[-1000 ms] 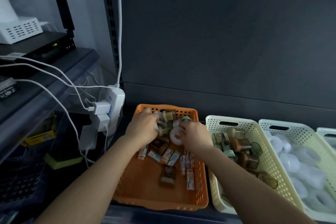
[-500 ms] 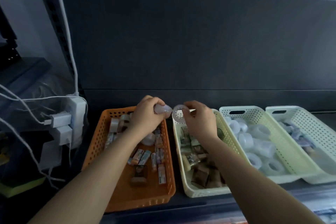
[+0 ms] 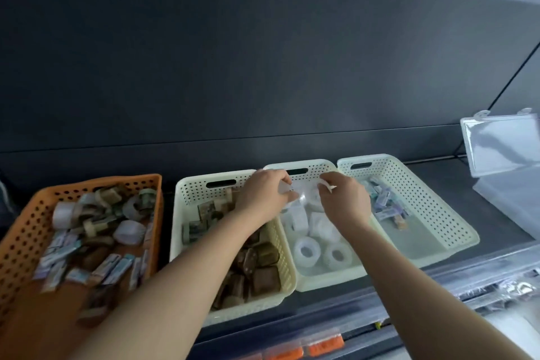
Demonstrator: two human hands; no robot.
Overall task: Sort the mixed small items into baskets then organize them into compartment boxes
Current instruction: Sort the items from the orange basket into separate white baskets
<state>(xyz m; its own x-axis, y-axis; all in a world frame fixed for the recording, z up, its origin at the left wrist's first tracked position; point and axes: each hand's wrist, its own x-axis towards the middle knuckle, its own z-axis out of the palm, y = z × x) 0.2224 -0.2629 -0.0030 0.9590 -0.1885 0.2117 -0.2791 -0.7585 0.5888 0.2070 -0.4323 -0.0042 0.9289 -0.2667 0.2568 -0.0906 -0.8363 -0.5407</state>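
4 perforated plastic baskets stand in a row on the dark shelf (image 3: pixel 461 175): 1 orange rectangular basket (image 3: pixel 17 242) at the left and 3 cream rectangular baskets to its right, side walls touching or nearly so.

The orange basket holds a mixed heap: at least 2 white rolls, several brown blocks and many small wrapped bars, too blurred to count. The left cream basket (image 3: pixel 190 193) holds brown and olive blocks (image 3: pixel 264 279) only. The middle cream basket (image 3: pixel 315 168) holds white tape rolls (image 3: pixel 306 251); 4 show plainly, 2 of them at the front lying flat with their round holes up. The right cream basket (image 3: pixel 432 204) holds a small cluster of pale wrapped bars (image 3: pixel 382 204) in its far left corner.

Both hands hover over the far end of the middle cream basket. The left hand (image 3: pixel 263 199) has its fingers curled round 1 translucent white roll (image 3: pixel 285 188), held above the rolls already there. The right hand (image 3: pixel 343 202) pinches 1 white piece (image 3: pixel 325 184) between thumb and fingertips; blur hides its shape. The 2 held items sit just apart.

At the right edge, 1 clear plastic box stands with its hinged clear lid (image 3: pixel 502 143) raised.
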